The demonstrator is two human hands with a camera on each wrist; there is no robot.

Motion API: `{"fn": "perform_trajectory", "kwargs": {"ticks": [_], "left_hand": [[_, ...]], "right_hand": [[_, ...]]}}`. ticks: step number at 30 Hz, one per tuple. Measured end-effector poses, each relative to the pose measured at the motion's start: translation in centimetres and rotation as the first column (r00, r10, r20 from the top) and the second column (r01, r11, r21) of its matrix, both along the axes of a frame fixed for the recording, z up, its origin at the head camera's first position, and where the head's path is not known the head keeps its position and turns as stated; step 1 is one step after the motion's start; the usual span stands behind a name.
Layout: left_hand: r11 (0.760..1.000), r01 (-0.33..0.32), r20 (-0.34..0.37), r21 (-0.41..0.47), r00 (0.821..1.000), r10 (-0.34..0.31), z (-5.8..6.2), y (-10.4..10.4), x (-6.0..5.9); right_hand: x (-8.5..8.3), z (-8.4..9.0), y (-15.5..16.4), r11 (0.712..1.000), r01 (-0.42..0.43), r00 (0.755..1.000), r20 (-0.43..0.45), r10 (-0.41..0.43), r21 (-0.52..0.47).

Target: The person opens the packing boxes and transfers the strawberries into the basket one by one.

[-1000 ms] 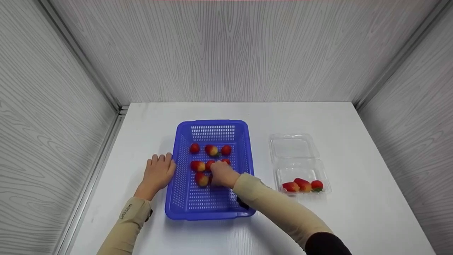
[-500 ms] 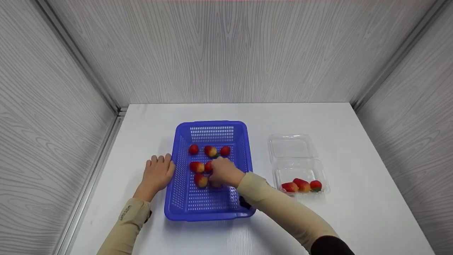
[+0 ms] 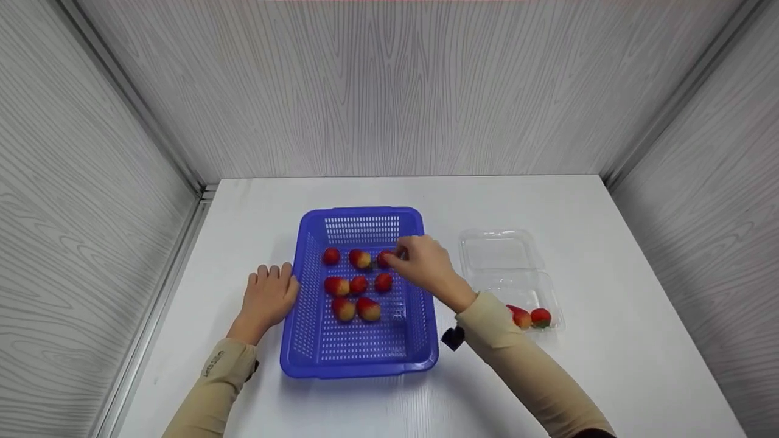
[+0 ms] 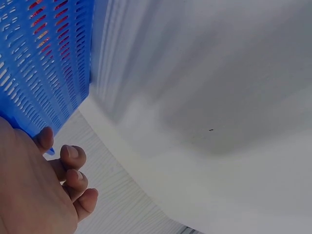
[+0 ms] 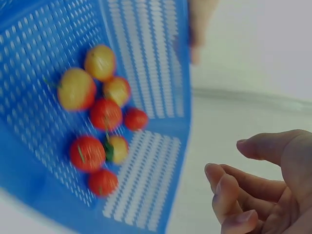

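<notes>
White bench (image 3: 608, 255), bearing a blue slotted basket (image 3: 359, 365) with eight strawberries (image 3: 357, 285) inside in three loose rows. Beside it on the right, a clear clamshell box (image 3: 502, 250), lid open, holding two visible strawberries at its near end, perhaps more hidden behind the sleeve. Left hand (image 3: 268, 298) flat on the bench, fingers straight, touching the basket's left wall. Right hand (image 3: 426, 264) above the basket's far right corner, empty, fingers loosely bent and apart. Seemingly between fruit: one berry set down in the basket, the next move likely a reach right to the box.
</notes>
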State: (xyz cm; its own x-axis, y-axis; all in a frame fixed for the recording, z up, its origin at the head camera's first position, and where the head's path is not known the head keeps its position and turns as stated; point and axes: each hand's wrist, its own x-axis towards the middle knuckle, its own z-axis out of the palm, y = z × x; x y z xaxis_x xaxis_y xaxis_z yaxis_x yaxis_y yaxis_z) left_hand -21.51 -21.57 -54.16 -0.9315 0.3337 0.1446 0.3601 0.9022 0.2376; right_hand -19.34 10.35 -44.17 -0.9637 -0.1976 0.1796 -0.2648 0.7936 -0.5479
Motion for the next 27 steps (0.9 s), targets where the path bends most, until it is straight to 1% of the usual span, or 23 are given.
{"fn": "perform_trajectory", "kwargs": {"ticks": [5,7,9,12,15,18,23,27], "left_hand": [[1.000,0.001,-0.009,-0.004,1.000,-0.001,0.1,0.1,0.0],[1.000,-0.002,-0.009,0.002,1.000,0.002,0.1,0.1,0.0],[1.000,-0.004,-0.013,0.009,1.000,0.004,0.1,0.0,0.0],[1.000,-0.005,-0.022,0.014,1.000,0.005,0.1,-0.2,-0.1],[1.000,-0.008,-0.020,0.021,1.000,0.008,-0.1,-0.3,-0.1],[0.999,-0.015,-0.014,0.031,1.000,0.016,-0.1,-0.4,-0.2],[0.999,-0.013,0.000,0.037,1.000,0.013,-0.1,-0.4,-0.2],[1.000,-0.003,0.021,0.029,1.000,0.003,0.0,-0.1,-0.2]], "right_hand": [[0.7,0.5,4.9,0.994,0.109,0.993,-0.033,-0.110,-0.014],[1.1,0.4,6.8,0.989,0.150,0.988,-0.037,-0.150,-0.009],[1.6,0.1,8.7,0.980,0.198,0.980,-0.023,-0.198,-0.003],[2.6,-0.7,11.3,0.960,0.279,0.960,0.033,-0.279,0.019],[3.9,-2.0,13.7,0.939,0.338,0.930,0.133,-0.343,0.060],[4.8,-3.5,15.5,0.938,0.333,0.913,0.219,-0.345,0.093],[6.0,-5.7,17.4,0.943,0.308,0.898,0.290,-0.333,0.128],[7.3,-6.9,18.5,0.933,0.316,0.863,0.355,-0.359,0.175]]}}
